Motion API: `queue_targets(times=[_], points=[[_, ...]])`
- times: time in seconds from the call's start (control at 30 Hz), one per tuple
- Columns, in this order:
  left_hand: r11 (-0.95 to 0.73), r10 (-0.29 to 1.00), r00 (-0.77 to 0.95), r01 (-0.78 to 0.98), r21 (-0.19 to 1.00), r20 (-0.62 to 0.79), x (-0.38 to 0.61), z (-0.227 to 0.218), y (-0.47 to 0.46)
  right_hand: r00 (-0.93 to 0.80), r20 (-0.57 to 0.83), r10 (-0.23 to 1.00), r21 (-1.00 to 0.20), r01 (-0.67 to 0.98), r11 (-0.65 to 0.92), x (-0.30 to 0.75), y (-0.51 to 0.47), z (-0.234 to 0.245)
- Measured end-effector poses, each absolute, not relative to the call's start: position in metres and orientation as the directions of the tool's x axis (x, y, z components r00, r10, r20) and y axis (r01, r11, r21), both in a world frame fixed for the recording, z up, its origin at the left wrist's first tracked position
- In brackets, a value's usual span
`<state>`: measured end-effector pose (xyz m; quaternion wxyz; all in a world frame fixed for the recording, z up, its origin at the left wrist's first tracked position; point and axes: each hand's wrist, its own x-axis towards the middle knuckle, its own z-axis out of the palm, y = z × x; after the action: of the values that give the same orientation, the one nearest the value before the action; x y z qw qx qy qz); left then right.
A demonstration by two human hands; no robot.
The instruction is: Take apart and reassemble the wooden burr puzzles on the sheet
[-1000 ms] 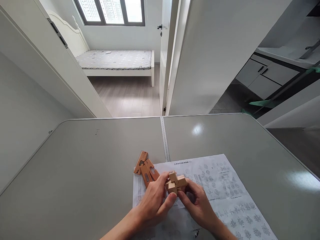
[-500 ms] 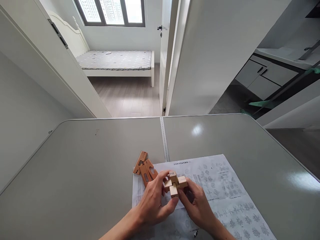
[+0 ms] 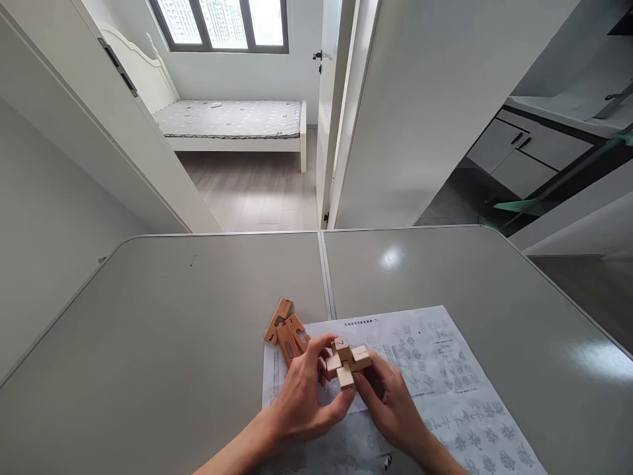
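Note:
A small cross-shaped wooden puzzle (image 3: 347, 362) of pale interlocked bars is held just above a printed instruction sheet (image 3: 435, 369). My left hand (image 3: 304, 399) grips it from the left, thumb under the lower bar and fingers curled over the top. My right hand (image 3: 390, 402) pinches it from the right and below. Several loose darker wooden pieces (image 3: 285, 328) with cut notches lie on the table beside the sheet's upper left corner, just beyond my left fingers.
The grey folding table (image 3: 198, 310) has a centre seam (image 3: 325, 277) and rounded far corners. Beyond it an open doorway shows a bed (image 3: 232, 122) under a window. White wall panels stand ahead; grey cabinets (image 3: 524, 155) are at the right.
The puzzle has been turned slightly in my fingers, and both hands have shifted a little. The loose pieces lie where they were.

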<state>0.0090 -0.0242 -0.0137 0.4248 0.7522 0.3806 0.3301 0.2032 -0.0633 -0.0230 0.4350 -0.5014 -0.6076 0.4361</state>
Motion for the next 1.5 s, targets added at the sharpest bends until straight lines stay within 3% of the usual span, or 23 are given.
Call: queue_targets(times=[0.17,0.43,1.03,1.33,1.5], points=[[-0.351,0.794,0.569,0.139,0.926,0.215,0.006,-0.012,-0.02,-0.043,0.166,0.985,-0.951,0.257,0.172,0.204,-0.063,-0.029],[-0.368,0.806,0.547,0.161,0.916,0.227,0.004,-0.018,-0.022,-0.023,0.314,0.949,-0.915,0.257,0.309,0.203,-0.066,-0.035],[-0.287,0.818,0.537,0.076,0.955,0.204,0.004,-0.017,-0.014,-0.245,0.264,0.933,-0.924,0.212,0.317,0.203,-0.062,-0.023],[-0.218,0.865,0.488,0.154,0.964,0.118,0.006,-0.015,-0.018,-0.287,0.092,0.953,-0.98,0.145,0.138,0.209,-0.061,-0.022],[-0.206,0.861,0.504,0.229,0.951,0.065,0.007,-0.015,-0.02,-0.255,0.09,0.963,-0.978,0.163,0.134,0.211,-0.059,-0.024]])
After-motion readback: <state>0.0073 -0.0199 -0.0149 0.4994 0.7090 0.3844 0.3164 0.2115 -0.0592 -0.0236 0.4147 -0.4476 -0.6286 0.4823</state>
